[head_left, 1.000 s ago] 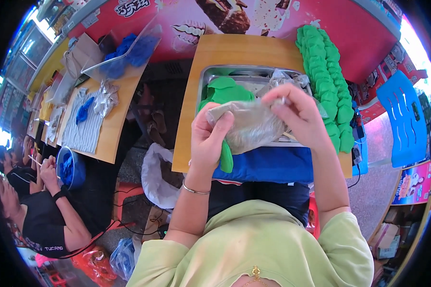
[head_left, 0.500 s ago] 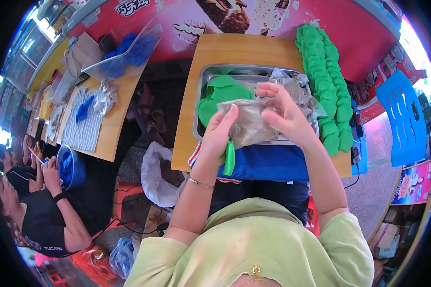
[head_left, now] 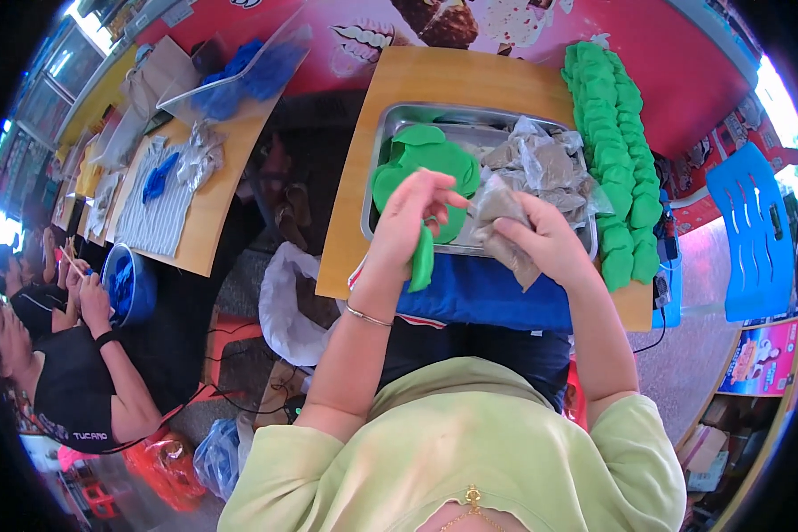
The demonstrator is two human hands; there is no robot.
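My right hand [head_left: 548, 238] is closed round a small clear plastic bag [head_left: 498, 209] of brown-grey filling, held bunched and tilted over the tray's near edge. My left hand [head_left: 415, 208] is to its left with curled fingers, and a limp green piece [head_left: 422, 260] hangs from its palm side. Under and beyond both hands is a metal tray [head_left: 481, 131]. Flat, rounded green pieces [head_left: 448, 167] lie overlapped in its left part. Several similar filled bags [head_left: 545, 164] are heaped in its right part.
Two long rows of stacked green pieces [head_left: 607, 133] line the wooden table's [head_left: 346, 266] right side. Blue cloth [head_left: 496, 288] lies at the near edge. A white-lined bin [head_left: 284, 310] stands left below. Further left, another person [head_left: 80, 390] works beside a blue bucket [head_left: 133, 293].
The bag was stretched between both hands; now my right hand alone grips it, bunched and tilted. My left hand has come away from it, keeping the green piece.
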